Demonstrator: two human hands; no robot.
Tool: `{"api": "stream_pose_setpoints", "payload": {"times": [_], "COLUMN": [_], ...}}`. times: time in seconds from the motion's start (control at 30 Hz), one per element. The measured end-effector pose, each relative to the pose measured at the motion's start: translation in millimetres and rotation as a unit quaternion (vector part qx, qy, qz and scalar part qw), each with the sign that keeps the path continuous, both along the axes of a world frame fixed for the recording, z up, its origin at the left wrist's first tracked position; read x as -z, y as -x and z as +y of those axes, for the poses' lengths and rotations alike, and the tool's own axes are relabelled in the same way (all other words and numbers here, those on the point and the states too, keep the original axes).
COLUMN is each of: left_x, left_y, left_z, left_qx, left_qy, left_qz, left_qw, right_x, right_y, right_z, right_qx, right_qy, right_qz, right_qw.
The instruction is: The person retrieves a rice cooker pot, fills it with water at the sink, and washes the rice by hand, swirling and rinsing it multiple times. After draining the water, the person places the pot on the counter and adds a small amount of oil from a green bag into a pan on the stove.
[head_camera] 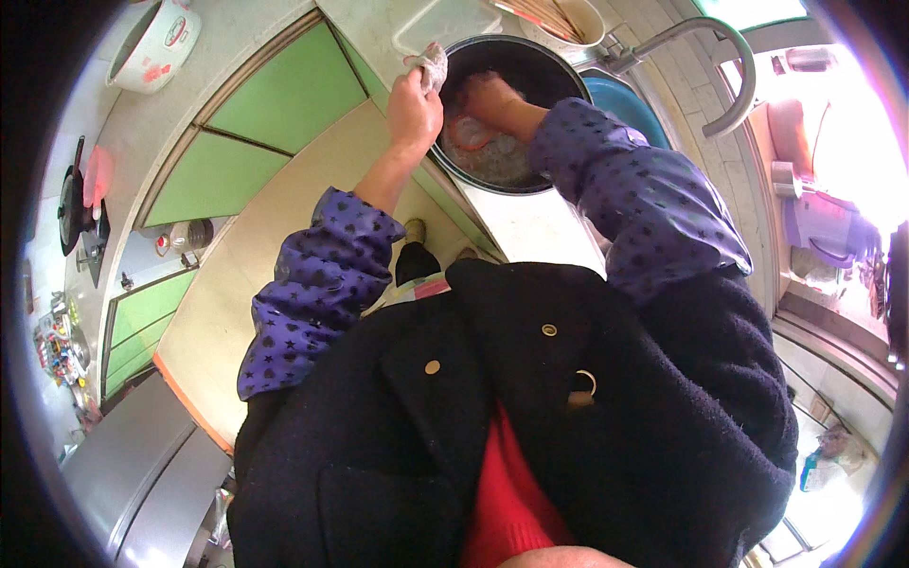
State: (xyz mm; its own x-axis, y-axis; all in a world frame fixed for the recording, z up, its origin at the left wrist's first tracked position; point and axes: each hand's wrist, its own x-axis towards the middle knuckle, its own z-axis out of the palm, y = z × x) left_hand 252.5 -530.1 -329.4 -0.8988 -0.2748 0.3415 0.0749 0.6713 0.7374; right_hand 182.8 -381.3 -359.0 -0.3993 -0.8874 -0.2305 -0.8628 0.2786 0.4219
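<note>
A large dark round pot (522,170) holds cloudy water with something ring-shaped and orange-red (470,133) in it. My left hand (415,106) is at the pot's left rim, its fingers closed on a crumpled pale cloth (434,67). Inside the pot, my right hand (491,101) reaches down to the water; its fingertips are hidden, so what it touches cannot be told. Both forearms wear purple sleeve covers with dark stars and hearts.
A curved metal faucet (742,85) and a blue basin (625,106) lie right of the pot. Behind it are a clear plastic container (444,25) and a white bowl (596,32) with chopsticks (550,18). A white pot (160,53) stands on the left counter.
</note>
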Motion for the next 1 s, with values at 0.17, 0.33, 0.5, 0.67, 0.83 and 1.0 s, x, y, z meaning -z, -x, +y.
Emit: {"api": "stream_pose_setpoints", "payload": {"times": [0.17,0.33,0.5,0.67,0.83,1.0], "left_x": [2.2,4.8,3.4,-1.2,-2.2,-3.0], "left_y": [0.0,0.9,1.9,1.4,0.8,2.2], "left_z": [1.7,2.4,0.5,0.0,0.7,3.1], "left_qx": [-0.021,-0.022,-0.028,-0.040,-0.043,-0.071], "left_qy": [-0.009,-0.046,-0.065,-0.038,-0.027,-0.067], "left_qz": [0.001,-0.019,-0.022,-0.041,-0.028,-0.024], "left_qw": [1.000,0.999,0.997,0.998,0.998,0.995], "right_x": [-10.9,-18.2,-22.8,-3.5,-24.3,-43.7], "right_y": [-32.7,-60.6,-35.8,6.0,20.4,-30.4], "right_z": [31.8,5.7,-22.8,-26.1,0.3,-42.1], "right_qx": [0.195,0.212,0.374,0.319,0.444,0.444], "right_qy": [-0.126,-0.067,0.198,0.622,0.460,0.561], "right_qz": [-0.195,-0.518,-0.703,-0.557,-0.324,-0.654], "right_qw": [0.953,0.826,0.572,0.449,0.697,0.248]}}
